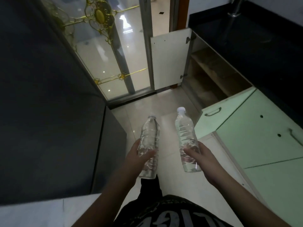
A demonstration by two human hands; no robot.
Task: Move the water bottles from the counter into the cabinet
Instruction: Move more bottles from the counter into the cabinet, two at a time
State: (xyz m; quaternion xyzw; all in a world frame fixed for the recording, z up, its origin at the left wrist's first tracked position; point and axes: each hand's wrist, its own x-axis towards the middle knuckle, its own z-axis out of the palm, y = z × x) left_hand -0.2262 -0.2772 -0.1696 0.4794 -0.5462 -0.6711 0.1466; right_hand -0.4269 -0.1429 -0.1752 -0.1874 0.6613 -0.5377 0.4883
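Two clear bottles held out over the pale floor, one per hand. Left hand wrapped round the lower half of the left bottle, thumb across the front, fingers behind. Right hand clasped round the lower half of the right bottle, thumb on the near side. Both bottles capped in white, caps pointing to 12 o'clock, away from the body, tilted rather than upright. Water visible inside both, level hard to judge. Bottles side by side, apart, not touching.

At 1 o'clock from the hands, well beyond the caps, an open cabinet under the dark desk. White door swung wide toward 12 o'clock, hinges on its right edge. Inside, a brownish shelf and a lower floor, dim; contents not discernible.

At 3 o'clock, pale green cabinet fronts with metal handles, shut. At the far top right, the base of a tap on the desk.

At 9 o'clock, a large dark panel. At 11 o'clock, a glass door with gold ornament, reflecting light. At 6 o'clock, a dark printed shirt and both bare forearms.
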